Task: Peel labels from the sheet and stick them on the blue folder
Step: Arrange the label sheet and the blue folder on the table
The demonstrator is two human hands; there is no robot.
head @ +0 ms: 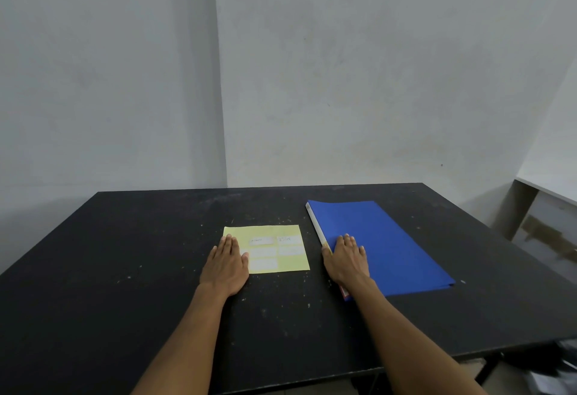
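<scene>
A pale yellow label sheet (281, 232) lies flat in the middle of the black table (125, 254), carrying several white labels (263, 264). My left hand (226, 265) rests palm down on the sheet's left edge, fingers flat and together. To the right lies the blue folder (393, 248), shut, its white spine facing the sheet. My right hand (345, 258) lies flat on the folder's near left part, by the spine. Neither hand holds anything.
Grey walls meet in a corner behind the table. A white shelf unit (546, 207) stands at the far right, beyond the table's right edge. Dark bags (559, 366) lie on the floor at the lower right.
</scene>
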